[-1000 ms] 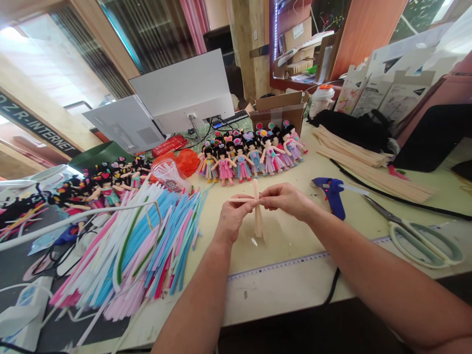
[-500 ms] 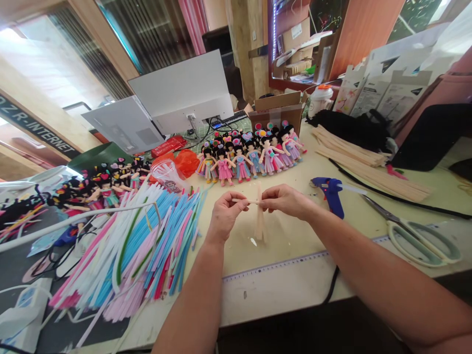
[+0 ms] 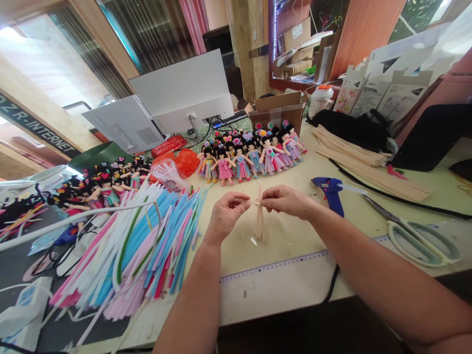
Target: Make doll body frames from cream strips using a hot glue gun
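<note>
Beige pipe cleaners (image 3: 259, 223) are joined in a cross, with a longer bundle hanging down and a short crosspiece. My right hand (image 3: 283, 200) pinches the cross where the pieces meet. From the left, the thumb and forefinger of my left hand (image 3: 229, 216) close loosely about the crosspiece's end; the exact contact is small and hard to see. Behind the hands stand several finished pipe-cleaner dolls (image 3: 241, 162) in colourful skirts. A blue glue gun (image 3: 332, 194) lies right of my right hand.
Loose coloured pipe cleaners (image 3: 147, 246) are heaped at left, with more dolls (image 3: 106, 189) behind. Scissors (image 3: 416, 241) and beige pipe cleaners (image 3: 372, 164) lie at right. A ruler strip (image 3: 273, 265) runs along the front edge. Monitors (image 3: 184, 93) stand at the back.
The fingers of my left hand have loosened and slid slightly outward along the crosspiece. My right hand keeps its pinch, and the cross has turned slightly.
</note>
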The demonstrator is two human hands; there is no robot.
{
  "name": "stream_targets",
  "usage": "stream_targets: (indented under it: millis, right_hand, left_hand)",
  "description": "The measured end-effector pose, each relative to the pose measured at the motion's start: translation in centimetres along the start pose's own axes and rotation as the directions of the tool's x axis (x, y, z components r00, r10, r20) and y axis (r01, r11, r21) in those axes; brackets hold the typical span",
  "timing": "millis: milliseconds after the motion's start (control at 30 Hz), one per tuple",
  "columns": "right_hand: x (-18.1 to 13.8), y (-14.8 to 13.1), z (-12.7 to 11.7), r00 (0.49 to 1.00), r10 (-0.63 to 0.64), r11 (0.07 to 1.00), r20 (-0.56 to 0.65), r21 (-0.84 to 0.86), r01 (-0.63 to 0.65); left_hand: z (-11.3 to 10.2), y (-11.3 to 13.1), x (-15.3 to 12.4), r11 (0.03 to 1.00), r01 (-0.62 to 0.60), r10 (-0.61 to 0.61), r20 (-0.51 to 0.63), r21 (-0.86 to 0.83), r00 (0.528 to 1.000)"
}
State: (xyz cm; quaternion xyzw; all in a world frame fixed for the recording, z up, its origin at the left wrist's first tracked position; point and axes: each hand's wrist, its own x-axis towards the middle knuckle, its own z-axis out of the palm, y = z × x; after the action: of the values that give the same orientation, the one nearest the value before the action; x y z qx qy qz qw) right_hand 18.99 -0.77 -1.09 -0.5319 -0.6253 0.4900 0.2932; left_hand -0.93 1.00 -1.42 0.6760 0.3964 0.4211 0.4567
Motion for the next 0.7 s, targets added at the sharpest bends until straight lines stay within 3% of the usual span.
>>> stream_targets:
  millis: [200,333,467,700]
  right_hand:
    - [-0.15,-0.16,0.00,0.997,0.000,1.000,0.071,0.026,-0.002]
    - [-0.33,-0.42,0.08,0.998,-0.029,0.999,0.047,-0.031,0.031]
    - [-0.14,-0.20,0.36,0.997,-0.062,0.998,0.034,0.025,0.062]
    - [0.02,0.09,0.48,0.998,-0.032,0.999,-0.061,0.037,0.035]
  left_hand:
    - [-0.06,0.50,-0.13,0.991,-0.025,0.021,0.030,0.135,0.999]
    - [-0.09,0.73,-0.15,0.988,-0.011,0.004,0.042,0.155,0.999]
    - [-0.05,0.94,-0.24,0.983,-0.017,0.008,0.051,0.180,0.999]
    - [-0.27,0.55,-0.19,0.997,0.068,-0.070,0.044,0.040,0.997]
